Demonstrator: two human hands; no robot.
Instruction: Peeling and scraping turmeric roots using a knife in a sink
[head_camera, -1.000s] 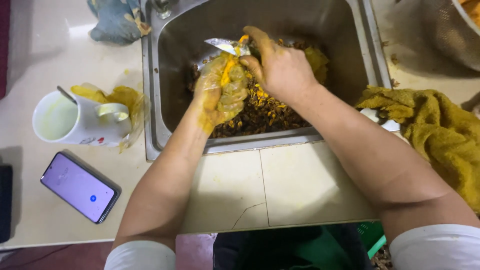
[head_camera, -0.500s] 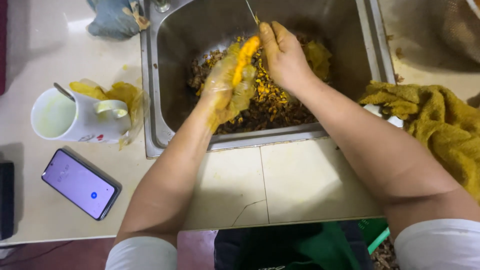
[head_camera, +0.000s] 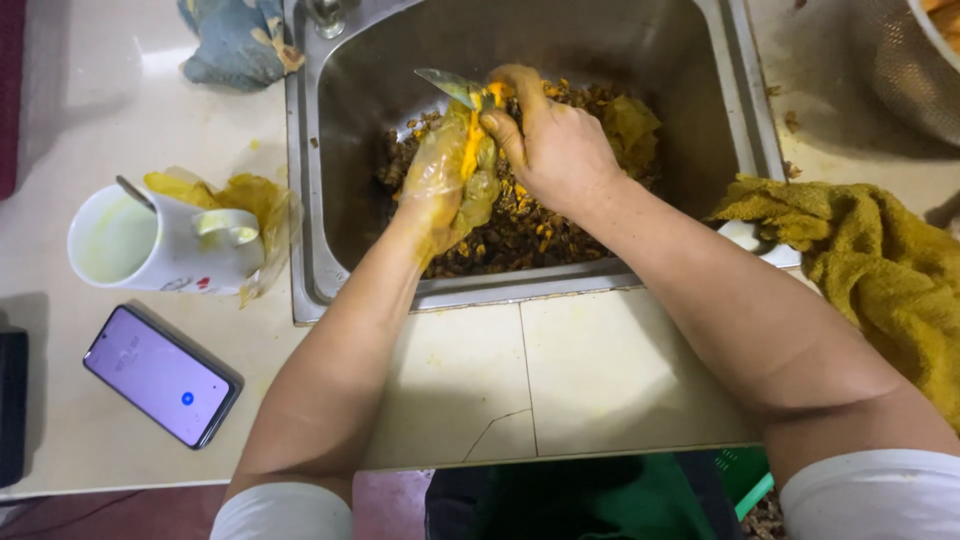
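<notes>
Gripping one orange root (head_camera: 472, 150), the gloved left hand (head_camera: 447, 185) largely hides it; right hand (head_camera: 555, 145) clasps one knife (head_camera: 447, 85), handle concealed.

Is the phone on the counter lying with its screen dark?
No, the phone lies face up on the counter left of the sink with its screen lit pale purple.

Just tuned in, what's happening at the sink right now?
A person is peeling a yellow-orange root over a steel sink. The left hand, in a thin clear glove stained yellow, holds the root, while the bare right hand works a knife against its top end. Brown and yellow peelings cover the sink bottom. On the counter to the left stand a white mug and a phone with its screen lit; a yellow-stained cloth lies to the right.
</notes>
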